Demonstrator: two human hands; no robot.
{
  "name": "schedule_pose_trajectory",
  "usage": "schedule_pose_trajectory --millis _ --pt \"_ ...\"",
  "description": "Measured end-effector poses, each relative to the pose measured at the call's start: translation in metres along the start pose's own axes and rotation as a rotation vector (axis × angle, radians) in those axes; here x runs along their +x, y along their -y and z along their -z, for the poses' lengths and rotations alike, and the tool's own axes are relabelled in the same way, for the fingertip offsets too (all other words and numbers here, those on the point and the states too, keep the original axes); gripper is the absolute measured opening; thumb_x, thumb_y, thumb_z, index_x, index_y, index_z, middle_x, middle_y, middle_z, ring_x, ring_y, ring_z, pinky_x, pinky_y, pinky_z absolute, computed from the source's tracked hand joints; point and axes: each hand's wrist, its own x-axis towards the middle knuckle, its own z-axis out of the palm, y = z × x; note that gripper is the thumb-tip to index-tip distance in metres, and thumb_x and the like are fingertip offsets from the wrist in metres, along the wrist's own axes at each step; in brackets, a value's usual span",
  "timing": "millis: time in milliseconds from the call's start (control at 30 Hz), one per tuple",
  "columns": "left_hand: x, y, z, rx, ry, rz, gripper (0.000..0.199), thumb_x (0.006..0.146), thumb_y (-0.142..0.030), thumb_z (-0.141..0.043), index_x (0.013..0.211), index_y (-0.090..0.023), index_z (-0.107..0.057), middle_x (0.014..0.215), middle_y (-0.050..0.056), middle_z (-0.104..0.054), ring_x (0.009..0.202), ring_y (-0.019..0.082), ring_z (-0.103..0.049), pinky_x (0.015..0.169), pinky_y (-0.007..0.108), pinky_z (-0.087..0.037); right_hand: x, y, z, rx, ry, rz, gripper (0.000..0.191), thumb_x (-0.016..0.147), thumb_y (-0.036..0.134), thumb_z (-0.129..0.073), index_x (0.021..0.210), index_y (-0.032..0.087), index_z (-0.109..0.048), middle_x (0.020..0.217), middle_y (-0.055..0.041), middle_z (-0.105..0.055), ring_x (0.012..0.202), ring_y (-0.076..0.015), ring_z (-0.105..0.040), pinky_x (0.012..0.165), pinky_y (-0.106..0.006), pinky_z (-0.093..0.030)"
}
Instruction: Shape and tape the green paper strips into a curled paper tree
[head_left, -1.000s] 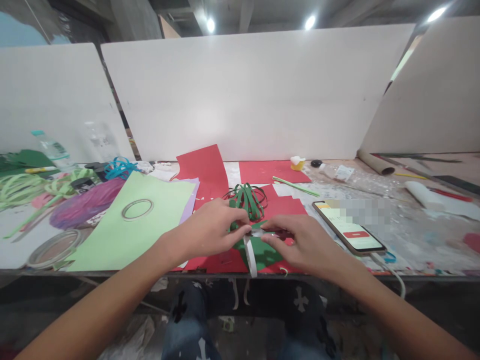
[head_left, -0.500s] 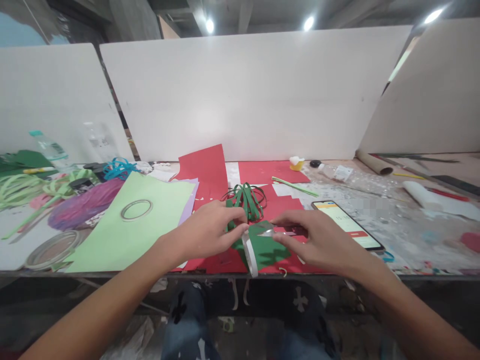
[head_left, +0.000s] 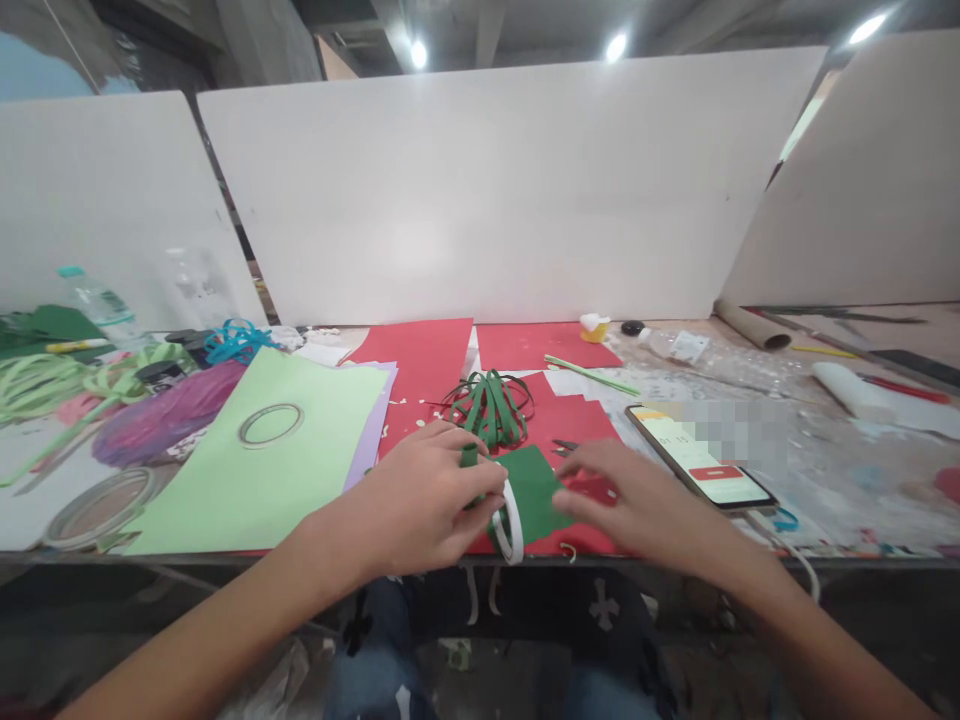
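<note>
My left hand (head_left: 431, 490) is closed, pinching a narrow roll of white tape (head_left: 515, 525) that hangs below the fingertips. A small rolled piece of green paper (head_left: 469, 455) sticks up among the same fingers. To the right, my right hand (head_left: 634, 495) is open and holds nothing, its fingers bent beside the green paper sheet (head_left: 536, 485). Just beyond those fingers, scissors (head_left: 565, 446) lie on red paper (head_left: 551, 395), partly hidden by the hand. Behind my left hand stands a bunch of looped green paper strips (head_left: 491, 408).
A light green sheet (head_left: 262, 470) bears a tape ring (head_left: 270, 425) on the left. On the right lie a phone (head_left: 701, 455) and a clear plastic bottle (head_left: 712, 358). A yellow cup (head_left: 594, 328) stands at the back, before a white board (head_left: 480, 190).
My right hand has let go of the scissors, which now lie on the red paper. The left hand has shifted slightly right and down with the tape. The raised red sheet now lies flatter.
</note>
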Motion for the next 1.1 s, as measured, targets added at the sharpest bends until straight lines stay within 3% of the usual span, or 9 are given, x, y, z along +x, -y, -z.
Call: schedule_pose_trajectory --millis 67,200,400,533,667,767,833,1000,1100 --pt "0.002 0.001 0.002 -0.058 0.017 0.043 0.021 0.093 -0.03 -0.048 0.098 -0.023 -0.067 0.096 0.008 -0.068 0.094 0.024 -0.06 0.08 0.034 -0.045 -0.007 0.026 -0.005 0.238 0.153 0.075 0.021 0.083 0.042 -0.062 0.095 0.025 -0.067 0.096 -0.0033 -0.068 0.086 -0.0201 -0.063 0.075 -0.03 -0.049" --pt "0.007 0.012 0.0 -0.233 0.031 0.173 0.024 0.093 -0.035 -0.047 0.097 -0.022 -0.067 0.091 0.004 -0.07 0.086 0.02 -0.061 0.078 0.032 -0.045 -0.006 0.051 -0.01 0.338 0.223 0.125 0.019 0.09 0.031 -0.052 0.075 0.021 -0.059 0.074 0.0 -0.063 0.068 -0.0145 -0.058 0.061 -0.025 -0.044" --pt "0.017 0.035 -0.009 -0.49 -0.087 0.245 0.019 0.091 -0.028 -0.05 0.083 -0.019 -0.065 0.08 -0.001 -0.071 0.074 0.013 -0.063 0.07 0.025 -0.045 0.01 0.007 0.016 -0.059 -0.004 0.066 0.028 0.088 0.036 -0.052 0.066 0.02 -0.052 0.063 -0.0006 -0.059 0.056 -0.0134 -0.049 0.054 -0.026 -0.033" --pt "0.032 0.047 -0.017 -0.565 -0.119 0.289 0.024 0.092 -0.033 -0.049 0.083 -0.019 -0.066 0.083 0.0 -0.072 0.078 0.014 -0.064 0.068 0.025 -0.045 0.035 -0.018 0.025 -0.272 0.024 -0.04 0.029 0.083 0.041 -0.059 0.062 0.021 -0.057 0.056 -0.0013 -0.058 0.054 -0.0156 -0.049 0.05 -0.027 -0.024" --pt "0.052 0.061 -0.027 -0.51 -0.268 0.247 0.023 0.092 -0.031 -0.048 0.084 -0.018 -0.064 0.079 0.0 -0.07 0.074 0.013 -0.063 0.069 0.026 -0.046 0.076 -0.007 0.02 0.23 -0.049 -0.029 0.04 0.089 0.051 -0.048 0.067 0.02 -0.06 0.063 -0.001 -0.059 0.058 -0.0142 -0.05 0.055 -0.028 -0.031" --pt "0.062 0.075 -0.035 -0.307 -0.487 0.161 0.017 0.09 -0.028 -0.051 0.082 -0.018 -0.063 0.073 0.0 -0.068 0.067 0.014 -0.059 0.069 0.028 -0.045 0.106 0.004 0.012 0.894 0.258 -0.088 0.042 0.089 0.054 -0.049 0.07 0.018 -0.06 0.064 -0.0001 -0.056 0.054 -0.0108 -0.045 0.053 -0.026 -0.034" --pt "0.065 0.085 -0.042 -0.165 -0.592 0.096 0.014 0.088 -0.026 -0.053 0.081 -0.019 -0.063 0.069 0.0 -0.066 0.066 0.015 -0.057 0.072 0.03 -0.044 0.119 0.006 0.005 1.166 0.418 -0.204 0.039 0.086 0.054 -0.052 0.073 0.018 -0.06 0.064 -0.0007 -0.055 0.053 -0.0101 -0.044 0.049 -0.024 -0.033" --pt "0.063 0.095 -0.053 -0.027 -0.571 -0.044 0.011 0.087 -0.021 -0.053 0.082 -0.02 -0.062 0.066 0.0 -0.066 0.068 0.017 -0.056 0.081 0.036 -0.045 0.125 0.003 -0.012 1.377 0.534 -0.378 0.024 0.08 0.036 -0.059 0.067 0.017 -0.053 0.059 0.003 -0.046 0.047 -0.0064 -0.036 0.044 -0.021 -0.032" --pt "0.061 0.095 -0.054 -0.064 -0.537 -0.017 0.011 0.087 -0.024 -0.053 0.089 -0.02 -0.063 0.072 0.001 -0.068 0.072 0.018 -0.057 0.081 0.038 -0.045 0.123 -0.001 -0.015 1.457 0.475 -0.433 0.019 0.077 0.028 -0.061 0.065 0.016 -0.052 0.058 0.0041 -0.044 0.045 -0.0048 -0.034 0.044 -0.02 -0.031"
